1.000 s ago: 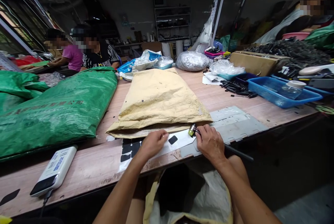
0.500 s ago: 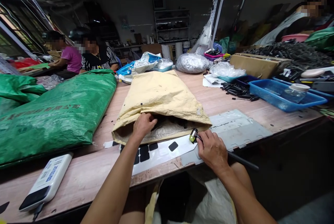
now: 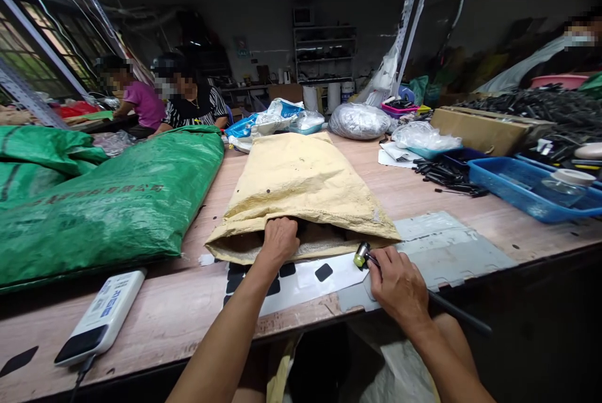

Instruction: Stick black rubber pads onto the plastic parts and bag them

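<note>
A pale yellow sack (image 3: 301, 177) lies flat on the table, its mouth gaping toward me. My left hand (image 3: 281, 241) reaches into that mouth; the fingers bend down inside and their tips are hidden. My right hand (image 3: 399, 281) is closed round a small hammer (image 3: 362, 256) with a yellow-green and metal head and a long black handle sticking out behind the wrist. The head is over a white sheet (image 3: 305, 290) bearing several black rounded squares (image 3: 323, 272). Dark stuff shows faintly inside the sack.
A bulging green sack (image 3: 117, 209) and a white power bank (image 3: 101, 315) with a cable are on the left. At right are a grey board (image 3: 451, 249), black rod-like parts (image 3: 446, 177) and a blue tray (image 3: 512, 193). Co-workers (image 3: 188, 96) sit behind.
My left hand has moved deeper into the sack's mouth, so its fingers show less. The whole view has shifted a little to the left. My right hand still holds the hammer.
</note>
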`<action>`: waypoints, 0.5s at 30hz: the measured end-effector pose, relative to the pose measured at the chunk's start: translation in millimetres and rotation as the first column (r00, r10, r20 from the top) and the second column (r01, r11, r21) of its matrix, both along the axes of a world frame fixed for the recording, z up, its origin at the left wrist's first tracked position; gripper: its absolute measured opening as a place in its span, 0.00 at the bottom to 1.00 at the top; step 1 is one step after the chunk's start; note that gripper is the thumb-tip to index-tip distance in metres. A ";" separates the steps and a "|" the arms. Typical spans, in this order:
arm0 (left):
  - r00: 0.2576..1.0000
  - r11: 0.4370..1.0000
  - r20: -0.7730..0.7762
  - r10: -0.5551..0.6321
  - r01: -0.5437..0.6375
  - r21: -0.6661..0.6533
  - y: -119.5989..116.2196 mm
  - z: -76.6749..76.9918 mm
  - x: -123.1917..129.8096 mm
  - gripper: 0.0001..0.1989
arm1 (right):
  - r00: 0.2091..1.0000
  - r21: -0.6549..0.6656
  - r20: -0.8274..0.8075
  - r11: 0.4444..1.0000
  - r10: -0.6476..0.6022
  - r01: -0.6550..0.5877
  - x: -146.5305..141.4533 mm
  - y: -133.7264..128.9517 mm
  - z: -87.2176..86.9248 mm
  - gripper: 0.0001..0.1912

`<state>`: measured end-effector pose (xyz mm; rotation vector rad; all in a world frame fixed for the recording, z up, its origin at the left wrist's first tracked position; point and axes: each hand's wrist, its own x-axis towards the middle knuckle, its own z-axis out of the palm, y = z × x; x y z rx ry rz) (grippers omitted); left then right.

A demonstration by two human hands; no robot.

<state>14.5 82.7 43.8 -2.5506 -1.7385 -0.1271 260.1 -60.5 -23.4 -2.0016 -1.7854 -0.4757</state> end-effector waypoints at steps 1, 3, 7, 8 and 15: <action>1.000 1.000 0.007 0.002 -0.002 -0.004 -2.2 2.8 0.6 0.10 | 1.000 0.006 0.004 1.000 0.003 -0.003 0.8 0.2 -1.2 0.06; 1.000 1.000 0.030 0.005 -0.005 0.007 -9.5 9.6 1.1 0.10 | 1.000 0.018 0.008 1.000 0.017 -0.017 2.1 0.8 -3.2 0.06; 0.891 0.995 0.446 -0.087 0.096 0.003 -34.5 13.9 3.4 0.10 | 1.000 0.025 -0.003 0.999 0.026 -0.026 1.8 0.9 -2.0 0.06; 0.797 0.988 0.594 -0.106 0.154 -0.031 -41.7 10.2 4.7 0.11 | 1.000 0.021 -0.011 1.000 0.023 -0.022 1.1 0.5 -0.6 0.07; 0.483 0.895 0.875 -0.036 0.405 -0.186 -80.8 -38.4 7.3 0.10 | 0.996 0.020 -0.087 1.000 0.017 -0.016 -2.6 -1.8 5.4 0.07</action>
